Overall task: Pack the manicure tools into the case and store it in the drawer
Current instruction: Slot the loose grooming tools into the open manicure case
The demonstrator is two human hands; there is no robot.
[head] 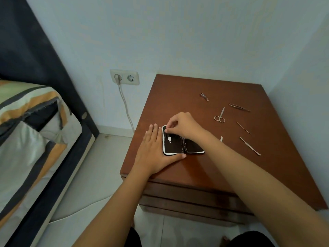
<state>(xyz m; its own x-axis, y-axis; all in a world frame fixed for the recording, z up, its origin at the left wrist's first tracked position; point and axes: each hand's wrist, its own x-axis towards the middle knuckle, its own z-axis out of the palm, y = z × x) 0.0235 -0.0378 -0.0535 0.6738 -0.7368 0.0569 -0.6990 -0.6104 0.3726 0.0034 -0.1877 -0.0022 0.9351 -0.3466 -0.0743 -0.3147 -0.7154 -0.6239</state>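
Observation:
A black case with a white rim lies opened flat on the brown nightstand. My left hand rests flat against the case's left edge, thumb along its near rim. My right hand pinches a small metal tool at the top of the case's left half, its white tip showing inside. Loose on the tabletop lie nail clippers, tweezers, small scissors, a thin pick, a long pusher and a small white-tipped piece.
Drawer fronts run below the nightstand's near edge, all closed. A bed with striped bedding stands to the left. A wall socket with a plugged cable sits beside the nightstand. Tiled floor lies between bed and nightstand.

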